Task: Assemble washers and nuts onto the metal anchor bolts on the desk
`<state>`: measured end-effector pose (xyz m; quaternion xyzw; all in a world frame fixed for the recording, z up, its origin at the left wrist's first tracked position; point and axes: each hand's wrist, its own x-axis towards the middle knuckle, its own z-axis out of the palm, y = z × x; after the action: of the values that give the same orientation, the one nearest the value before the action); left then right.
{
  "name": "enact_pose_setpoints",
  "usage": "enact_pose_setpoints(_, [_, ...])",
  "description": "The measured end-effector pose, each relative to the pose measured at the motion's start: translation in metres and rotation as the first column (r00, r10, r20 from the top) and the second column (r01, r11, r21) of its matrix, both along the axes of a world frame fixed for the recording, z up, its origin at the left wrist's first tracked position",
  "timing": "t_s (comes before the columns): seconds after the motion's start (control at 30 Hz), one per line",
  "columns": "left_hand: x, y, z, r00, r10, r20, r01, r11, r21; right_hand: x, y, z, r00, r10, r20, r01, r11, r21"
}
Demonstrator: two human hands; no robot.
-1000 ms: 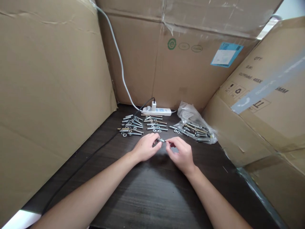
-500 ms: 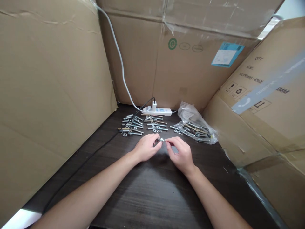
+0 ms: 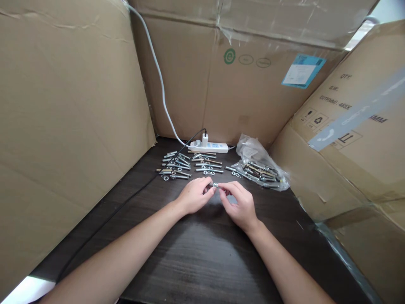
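Note:
Over the middle of the table, my left hand (image 3: 195, 196) is closed around a silver metal bolt (image 3: 211, 184), most of it hidden by the fingers. At its right end shows a small shiny ring, which looks like a washer (image 3: 215, 185). My right hand (image 3: 239, 204) pinches at this ring with thumb and forefinger, and the fingertips of both hands nearly meet. Just beyond the hands lie rows of bolts with sleeves (image 3: 209, 171), with loose nuts and washers (image 3: 166, 178) among them.
A clear plastic bag (image 3: 253, 150) with more bolts lies at the back right. Behind the rows sits a white power strip (image 3: 210, 147) with a plugged-in charger. A black cable (image 3: 120, 207) crosses the table's left side. Cardboard boxes (image 3: 247, 97) wall in the back and both sides.
My right fingertips have shifted slightly left, closer to the left hand, and the ring between them has turned a little. The left hand is almost still.

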<state>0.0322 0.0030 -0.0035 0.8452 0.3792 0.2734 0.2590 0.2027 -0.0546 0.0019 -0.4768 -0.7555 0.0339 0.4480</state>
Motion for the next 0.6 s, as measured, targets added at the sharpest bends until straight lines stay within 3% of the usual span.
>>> enact_pose_setpoints(0.33, [0.0, 0.001, -0.002, 0.998, 0.026, 0.061, -0.023, 0.998, -0.06, 0.001, -0.001, 0.0, 1.0, -0.006, -0.002, 0.006, 1.0, -0.019])
enact_pose_setpoints(0.6, [-0.002, 0.009, -0.008, 0.936, 0.133, 0.326, -0.102, 0.989, -0.111, -0.019, -0.005, -0.002, 0.941, 0.144, 0.305, -0.067, 0.967, -0.248])
